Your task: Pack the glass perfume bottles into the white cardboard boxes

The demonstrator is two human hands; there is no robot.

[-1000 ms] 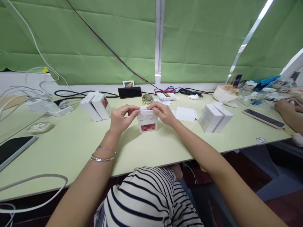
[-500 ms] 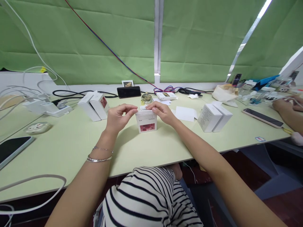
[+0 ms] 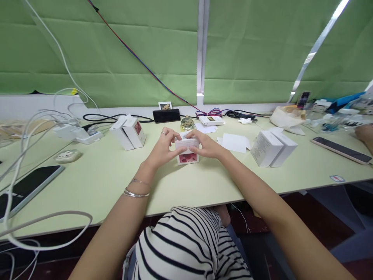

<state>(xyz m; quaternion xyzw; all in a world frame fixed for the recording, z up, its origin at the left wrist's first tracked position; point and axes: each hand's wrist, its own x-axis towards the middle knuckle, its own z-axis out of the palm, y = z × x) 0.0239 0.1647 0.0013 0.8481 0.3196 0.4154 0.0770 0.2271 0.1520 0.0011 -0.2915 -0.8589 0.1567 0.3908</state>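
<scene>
A small white carton [image 3: 188,158] with a pink-red picture on its front stands upright on the table in front of me. My left hand [image 3: 166,147] grips its upper left part, thumb on the front and fingers at the top. From the other side my right hand [image 3: 205,144] holds the upper right part in the same way, its thumb facing the left thumb. Between the fingertips, a top flap with a barcode shows in part. Just behind the carton sits a round glass bottle [image 3: 187,123] with a gold-coloured top.
Paired white cartons stand at left [image 3: 128,132] and right [image 3: 273,148]. White paper [image 3: 234,142] lies right of my hands. A dark phone [image 3: 166,115] leans at the back. Other phones [image 3: 340,149] [image 3: 29,186], cables [image 3: 52,245] and a co-worker's hand [image 3: 365,136] are at the sides.
My thumbs have come down from the top edge onto the carton's front, and my fingers have curled over its top. The whole view has shifted slightly, moving things rightward.
</scene>
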